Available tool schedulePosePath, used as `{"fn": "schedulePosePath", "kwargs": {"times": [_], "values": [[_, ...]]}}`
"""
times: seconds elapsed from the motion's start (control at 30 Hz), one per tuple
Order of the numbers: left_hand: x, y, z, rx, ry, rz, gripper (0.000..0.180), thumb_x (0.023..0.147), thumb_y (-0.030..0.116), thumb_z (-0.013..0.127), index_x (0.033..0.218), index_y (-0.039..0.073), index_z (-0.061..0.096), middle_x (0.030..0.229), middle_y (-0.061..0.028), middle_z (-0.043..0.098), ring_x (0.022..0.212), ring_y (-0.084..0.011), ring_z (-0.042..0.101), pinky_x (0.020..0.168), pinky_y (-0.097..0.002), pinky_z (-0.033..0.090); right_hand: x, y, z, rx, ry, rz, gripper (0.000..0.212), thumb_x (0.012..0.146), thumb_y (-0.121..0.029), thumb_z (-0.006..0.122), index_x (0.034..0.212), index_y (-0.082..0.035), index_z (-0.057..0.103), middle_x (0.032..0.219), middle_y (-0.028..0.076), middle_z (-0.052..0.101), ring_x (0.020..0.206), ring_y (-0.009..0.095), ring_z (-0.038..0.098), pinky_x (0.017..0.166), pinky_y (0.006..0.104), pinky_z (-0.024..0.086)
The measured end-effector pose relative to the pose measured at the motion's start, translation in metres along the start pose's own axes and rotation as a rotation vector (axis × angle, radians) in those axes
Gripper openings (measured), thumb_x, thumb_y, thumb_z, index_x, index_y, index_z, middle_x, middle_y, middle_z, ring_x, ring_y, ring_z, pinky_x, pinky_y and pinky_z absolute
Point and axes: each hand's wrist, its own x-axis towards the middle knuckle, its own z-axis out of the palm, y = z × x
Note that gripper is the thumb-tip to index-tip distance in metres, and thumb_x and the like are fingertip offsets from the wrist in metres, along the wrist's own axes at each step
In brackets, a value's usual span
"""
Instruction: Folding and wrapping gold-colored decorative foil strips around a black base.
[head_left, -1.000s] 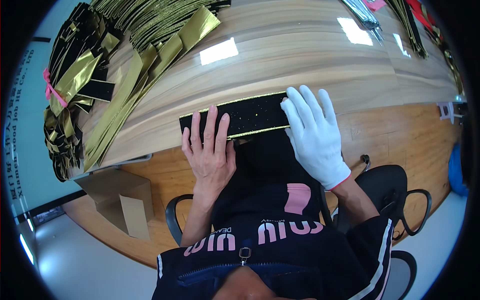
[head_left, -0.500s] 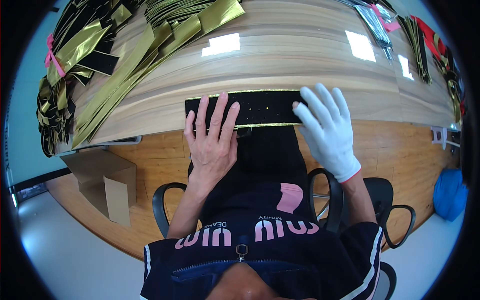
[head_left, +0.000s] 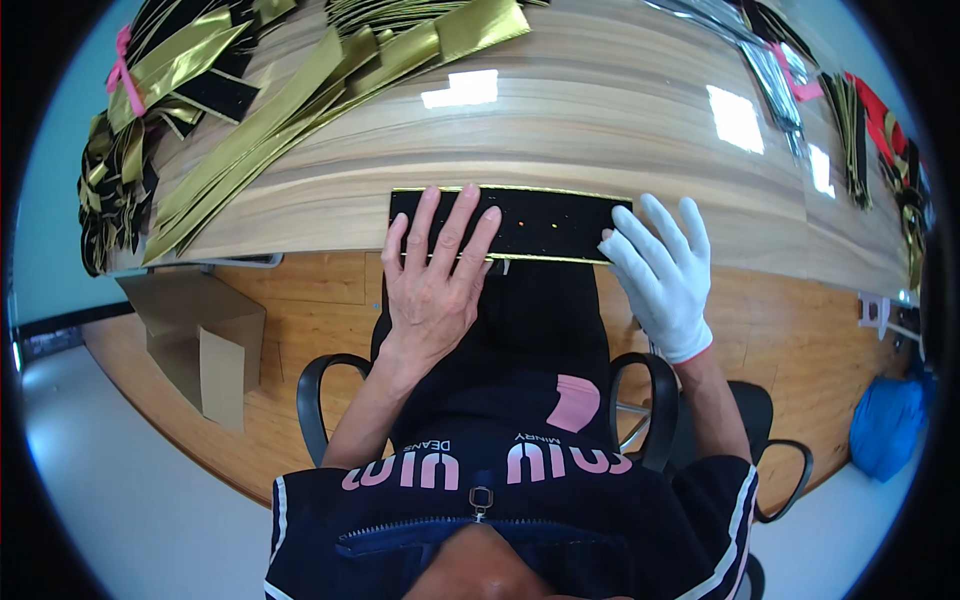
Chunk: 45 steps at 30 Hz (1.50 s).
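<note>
A black strip of fabric-like ribbon (head_left: 560, 238) with thin gold edges lies flat along the near edge of the table, a few small bright specks on its surface. My bare left hand (head_left: 440, 285) rests on its left part, fingers spread and stretched out over it. At the strip's right end is my right hand (head_left: 665, 270) in a white glove, its fingers apart and extended. The forefinger and a bare fingertip beside it touch or nearly touch that end; whether they press on it I cannot tell.
Gold ribbon strips (head_left: 290, 120) fan across the wooden table (head_left: 600, 120) at the left. Pink-tied gold-and-black bundles (head_left: 125, 80) lie beyond them. Silver bundles (head_left: 770, 85) and red ribbon (head_left: 880, 120) are far right. Below stand a cardboard box (head_left: 215, 340), chair armrests and a blue bag (head_left: 885, 430).
The whole view has shifted a little. My gloved right hand has drawn slightly toward me, uncovering the strip's far right corner. My left hand stays on the strip's left part.
</note>
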Motion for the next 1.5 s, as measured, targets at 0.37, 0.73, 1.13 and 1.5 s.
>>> {"fn": "schedulePosePath", "kwargs": {"times": [0.37,0.73,1.13,1.5], "values": [[-0.001,-0.001,-0.002,-0.013,0.018,-0.025,0.052,0.098,0.005,0.061,0.147,0.020,0.064,0.160,-0.0038,0.055,0.149,-0.0334,0.046,0.119,-0.0515,0.031,0.008,0.002,-0.013,0.014,-0.115,-0.001,0.032,0.085,-0.010,0.080,0.117,-0.014,0.074,0.127,0.007,0.075,0.127,0.032,0.066,0.118,0.0589,0.039],[0.003,-0.001,0.003,-0.067,0.046,-0.041,0.060,0.091,0.001,0.060,0.149,0.020,0.062,0.164,-0.0037,0.050,0.152,-0.0336,0.043,0.120,-0.0535,0.031,0.019,0.010,-0.020,0.022,-0.169,-0.064,0.047,0.075,-0.013,0.086,0.120,-0.009,0.073,0.131,0.011,0.072,0.129,0.036,0.062,0.115,0.0587,0.041],[-0.005,0.004,-0.035,-0.359,0.238,-0.028,0.059,0.091,0.020,0.076,0.147,0.009,0.060,0.161,-0.0154,0.048,0.149,-0.0402,0.044,0.123,-0.0582,0.030,0.069,0.020,-0.045,0.104,-0.260,0.040,0.039,0.082,-0.002,0.080,0.120,-0.005,0.073,0.112,0.017,0.076,0.108,0.035,0.073,0.096,0.0417,0.058],[-0.001,-0.011,-0.003,-0.256,0.202,-0.034,0.050,0.093,0.021,0.072,0.141,0.010,0.063,0.156,-0.0131,0.055,0.147,-0.0378,0.048,0.120,-0.0608,0.033,0.366,0.128,-0.088,0.332,0.462,0.273,0.037,0.106,-0.025,0.065,0.126,0.004,0.074,0.105,0.012,0.078,0.090,0.016,0.072,0.079,0.0305,0.057]]}}
